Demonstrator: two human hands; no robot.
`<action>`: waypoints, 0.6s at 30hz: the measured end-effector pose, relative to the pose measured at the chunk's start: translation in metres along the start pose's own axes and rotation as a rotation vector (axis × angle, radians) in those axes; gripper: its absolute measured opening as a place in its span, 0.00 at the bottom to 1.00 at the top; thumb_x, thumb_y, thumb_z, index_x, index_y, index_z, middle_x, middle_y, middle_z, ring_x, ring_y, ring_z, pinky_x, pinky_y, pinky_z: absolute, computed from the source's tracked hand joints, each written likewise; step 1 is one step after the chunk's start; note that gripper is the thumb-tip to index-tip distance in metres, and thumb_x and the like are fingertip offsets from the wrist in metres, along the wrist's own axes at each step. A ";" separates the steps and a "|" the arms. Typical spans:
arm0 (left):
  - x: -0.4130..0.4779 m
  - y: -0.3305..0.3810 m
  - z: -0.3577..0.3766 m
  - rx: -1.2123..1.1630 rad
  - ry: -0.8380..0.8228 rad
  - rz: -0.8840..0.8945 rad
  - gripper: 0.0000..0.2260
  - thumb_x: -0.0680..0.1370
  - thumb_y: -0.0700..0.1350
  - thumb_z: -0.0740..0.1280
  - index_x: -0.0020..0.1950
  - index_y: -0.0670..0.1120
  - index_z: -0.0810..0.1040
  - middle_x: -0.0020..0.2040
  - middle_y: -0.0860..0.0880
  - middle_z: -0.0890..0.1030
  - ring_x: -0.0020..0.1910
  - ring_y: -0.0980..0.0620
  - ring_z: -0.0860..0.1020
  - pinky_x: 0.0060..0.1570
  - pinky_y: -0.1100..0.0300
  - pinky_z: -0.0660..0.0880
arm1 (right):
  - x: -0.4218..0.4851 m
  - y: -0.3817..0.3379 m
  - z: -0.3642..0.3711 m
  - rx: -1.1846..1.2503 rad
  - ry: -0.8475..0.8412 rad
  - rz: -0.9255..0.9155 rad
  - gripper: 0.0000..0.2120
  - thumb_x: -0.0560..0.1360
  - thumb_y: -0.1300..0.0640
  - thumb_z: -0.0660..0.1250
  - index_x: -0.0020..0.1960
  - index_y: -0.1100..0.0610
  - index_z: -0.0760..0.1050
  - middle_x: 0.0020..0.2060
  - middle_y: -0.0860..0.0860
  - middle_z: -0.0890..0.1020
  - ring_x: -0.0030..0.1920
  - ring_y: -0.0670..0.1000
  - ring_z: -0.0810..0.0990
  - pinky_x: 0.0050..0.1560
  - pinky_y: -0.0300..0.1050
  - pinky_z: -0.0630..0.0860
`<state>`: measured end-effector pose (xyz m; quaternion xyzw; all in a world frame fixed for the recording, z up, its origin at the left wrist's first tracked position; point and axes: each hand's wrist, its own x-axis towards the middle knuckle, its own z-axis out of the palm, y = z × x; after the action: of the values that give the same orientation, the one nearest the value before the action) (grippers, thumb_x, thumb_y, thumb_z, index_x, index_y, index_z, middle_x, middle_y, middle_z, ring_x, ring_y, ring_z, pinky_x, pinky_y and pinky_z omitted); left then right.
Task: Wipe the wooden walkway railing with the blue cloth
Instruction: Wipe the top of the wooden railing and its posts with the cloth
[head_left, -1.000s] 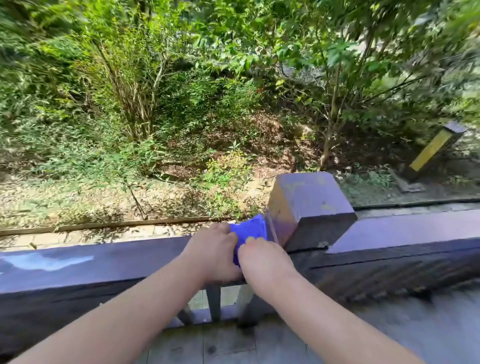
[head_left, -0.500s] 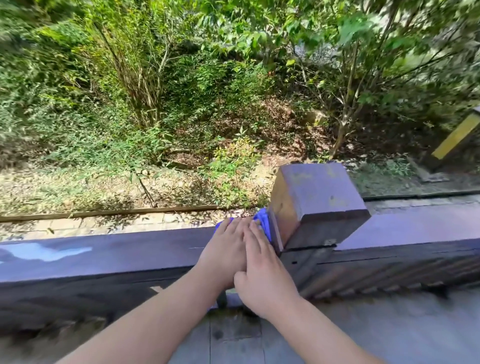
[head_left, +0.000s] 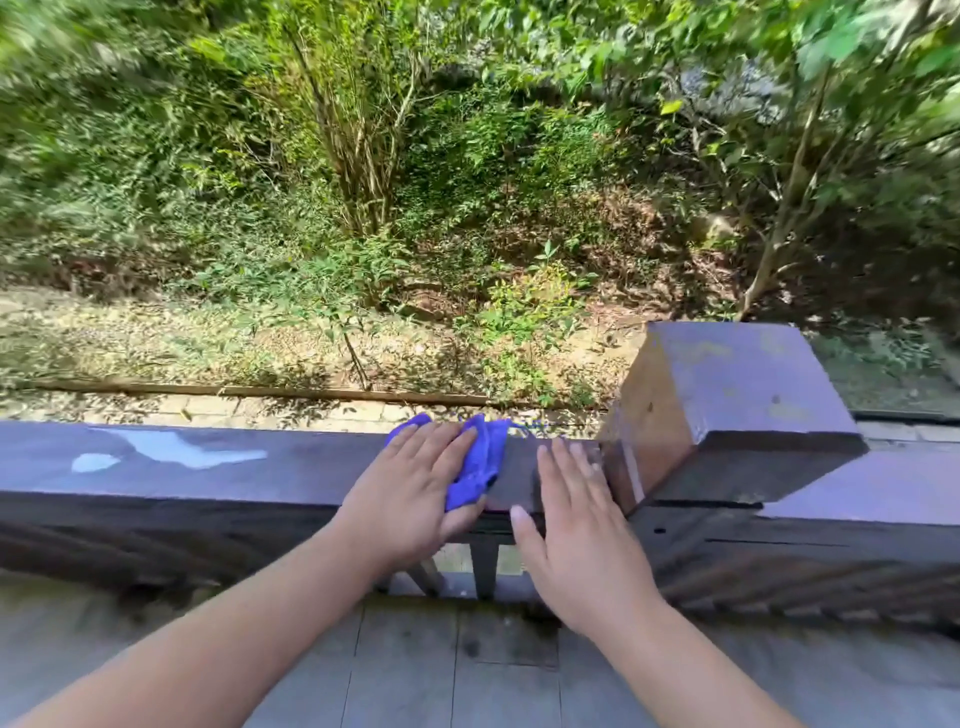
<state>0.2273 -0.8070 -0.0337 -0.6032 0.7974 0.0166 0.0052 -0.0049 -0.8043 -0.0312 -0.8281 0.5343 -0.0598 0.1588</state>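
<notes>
- Railing (head_left: 218, 473), the dark wooden top rail of the walkway, runs across the view from the left edge to the square post (head_left: 727, 410) on the right and goes on beyond the post.
- Far to the left of the post, a pale shiny patch (head_left: 171, 449) lies on the top face of the rail.
- Closer to the post, the left hand (head_left: 410, 488) lies flat on the rail with the palm down; its fingers (head_left: 415, 441) are straight and held close together, and they press on the blue cloth (head_left: 480, 465).
- The cloth is bunched on top of the rail, partly under the left hand; it shows past the fingertips at the far edge and along the side of the hand that faces the post. It is near the post but does not touch it.
- Just beside the post, the right hand (head_left: 576, 535) rests open on the bare rail, with fingers slightly spread; it is apart from the cloth and holds nothing. Its fingertips are blurred.
- Below the rail, between the two hands, thin balusters (head_left: 483, 566) are visible.
- Grey floor boards (head_left: 467, 675) lie under the arms.
- Behind the rail there are green bushes (head_left: 363, 182) and dry ground.
</notes>
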 end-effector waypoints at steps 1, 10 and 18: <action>-0.009 -0.015 -0.001 -0.001 0.000 -0.034 0.37 0.80 0.69 0.50 0.81 0.46 0.58 0.79 0.46 0.64 0.77 0.45 0.61 0.78 0.48 0.52 | 0.002 -0.001 0.002 -0.034 -0.013 0.006 0.38 0.81 0.34 0.39 0.83 0.55 0.40 0.83 0.52 0.39 0.81 0.49 0.33 0.80 0.48 0.34; -0.002 0.002 0.006 -0.066 0.097 -0.132 0.34 0.78 0.66 0.53 0.76 0.44 0.67 0.70 0.42 0.73 0.68 0.39 0.68 0.71 0.37 0.60 | 0.022 -0.033 0.023 -0.055 0.217 -0.003 0.24 0.79 0.46 0.53 0.68 0.58 0.72 0.70 0.59 0.73 0.74 0.61 0.67 0.78 0.59 0.60; -0.029 -0.057 0.009 -0.141 0.150 -0.035 0.30 0.78 0.60 0.57 0.76 0.47 0.65 0.73 0.45 0.72 0.70 0.42 0.68 0.73 0.43 0.59 | 0.057 -0.042 0.029 -0.061 0.262 0.083 0.23 0.78 0.42 0.55 0.67 0.52 0.71 0.63 0.55 0.77 0.67 0.58 0.71 0.64 0.58 0.73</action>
<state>0.2898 -0.7948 -0.0432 -0.6153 0.7819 0.0275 -0.0967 0.0631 -0.8347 -0.0485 -0.7948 0.5858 -0.1446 0.0650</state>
